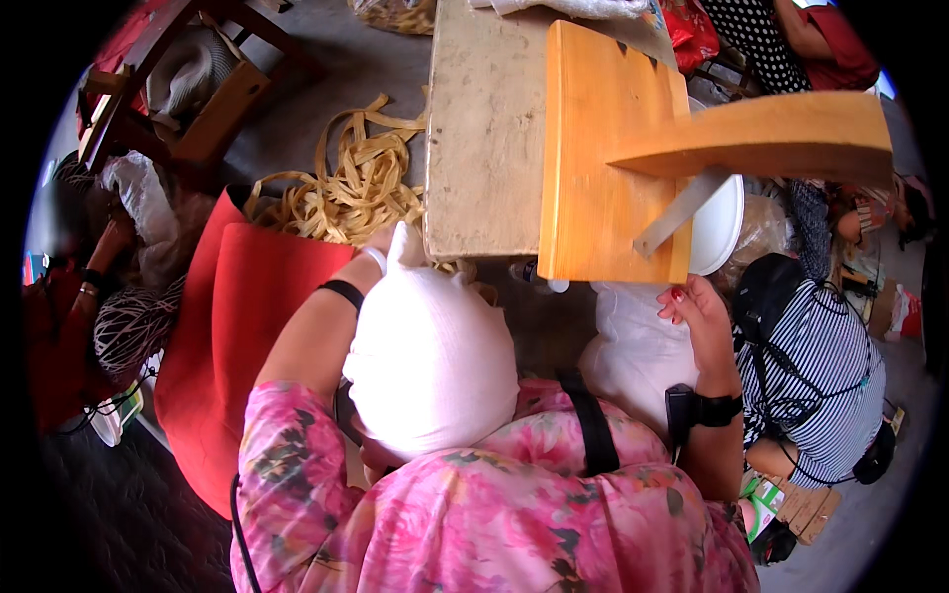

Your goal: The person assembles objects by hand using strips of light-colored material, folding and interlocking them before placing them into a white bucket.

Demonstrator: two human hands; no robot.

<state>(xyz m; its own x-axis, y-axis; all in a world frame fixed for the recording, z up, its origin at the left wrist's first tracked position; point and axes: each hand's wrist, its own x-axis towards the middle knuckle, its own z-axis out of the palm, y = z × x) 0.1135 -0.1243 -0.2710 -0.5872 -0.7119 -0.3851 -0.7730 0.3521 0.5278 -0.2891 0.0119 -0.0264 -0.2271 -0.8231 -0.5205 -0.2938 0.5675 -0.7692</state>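
A rounded form wrapped in white cloth (435,356) sits in front of me, over my lap, with a small twisted tip of cloth at its top. My left hand (384,241) is behind that tip; its fingers are mostly hidden, so I cannot see its grip. My right hand (700,308) is just below the wooden stand (603,188), its red-nailed fingers curled together. Whatever lies between them is too small to tell. Beside this hand is a translucent white plastic bag (638,341).
The stand has a curved wooden arm and a metal brace, at the right of a worn table (484,138). Tan flat braid (366,168) lies heaped on the floor. Red fabric (272,306) is at my left. A person in striped clothing (825,376) is at right, another at far left.
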